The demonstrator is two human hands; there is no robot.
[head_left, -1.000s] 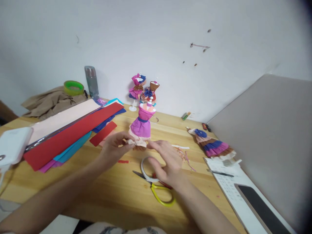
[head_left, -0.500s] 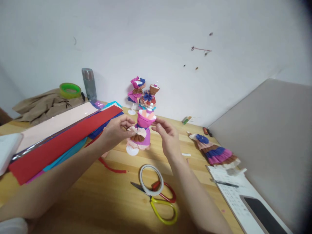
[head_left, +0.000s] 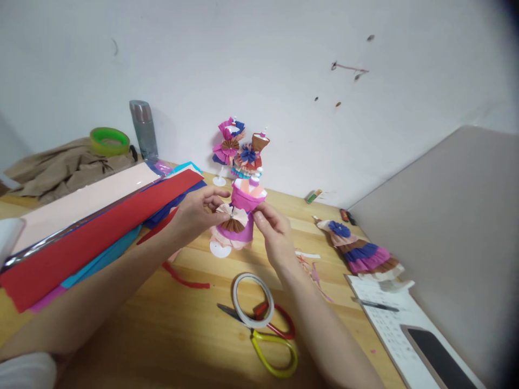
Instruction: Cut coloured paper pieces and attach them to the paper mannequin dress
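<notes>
A small mannequin in a pink and magenta crepe-paper dress (head_left: 248, 201) stands on a white round base (head_left: 220, 249). A pale peach and brown pleated paper bow (head_left: 233, 219) sits at the dress's waist. My left hand (head_left: 203, 208) is closed at the left side, its thumb on the bow's edge and its fingers bent behind. From the right, my right hand (head_left: 276, 229) pinches the dress at the waist with thumb and index finger. What lies behind the fingertips is hidden.
Near me, scissors (head_left: 274, 336) lie under a white tape roll (head_left: 234, 294). Crepe-paper sheets (head_left: 109, 227) cover the left side. Two dressed mannequins (head_left: 229, 146) stand by the wall. On the right are a ruffled paper dress (head_left: 357, 246), a pen (head_left: 377, 306) and a phone (head_left: 438, 351).
My right hand has moved in from beside the dress and closed at its waist. The dressed mannequin has shifted and tilted slightly right. My left hand stays at the bow. The camera view has shifted slightly.
</notes>
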